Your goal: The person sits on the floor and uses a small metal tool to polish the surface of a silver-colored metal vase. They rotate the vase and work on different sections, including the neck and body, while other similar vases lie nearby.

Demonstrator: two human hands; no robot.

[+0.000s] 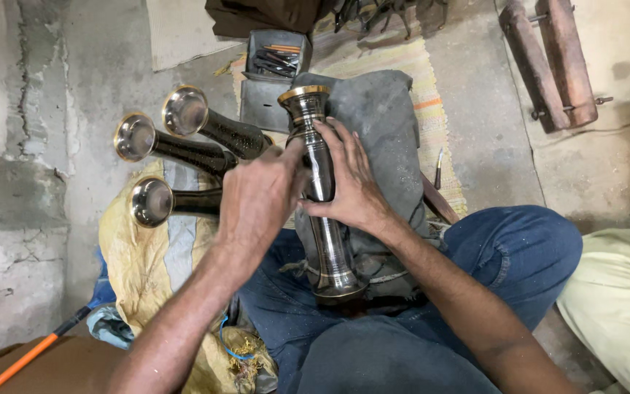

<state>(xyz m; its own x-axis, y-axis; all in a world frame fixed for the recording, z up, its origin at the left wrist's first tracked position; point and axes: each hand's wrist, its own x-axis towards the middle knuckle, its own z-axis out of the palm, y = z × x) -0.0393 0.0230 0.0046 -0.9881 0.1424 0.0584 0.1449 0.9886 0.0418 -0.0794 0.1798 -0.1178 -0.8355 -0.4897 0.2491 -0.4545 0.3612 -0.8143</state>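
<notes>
We see a tall metal vase (320,197), dark and polished with a brass-coloured rim, lying across the person's lap on a grey cloth (384,117), its mouth pointing away and its foot near the knees. The right hand (351,182) wraps the vase's middle from the right, fingers spread along the body and pressed on the metal. The left hand (257,201) comes in from the left, fingers curled, fingertips pinching the vase's side; what lies between them we cannot tell. Just left of it three more vases (184,146) lie on a yellow sack (140,270), mouths turned outward, crowding that wrist. Beyond the cloth stands a grey metal box (275,73) of small tools on a striped mat (402,58). Both forearms reach forward over blue-jeaned legs (504,248). An orange-handled stick (30,354) lies at lower left.
</notes>
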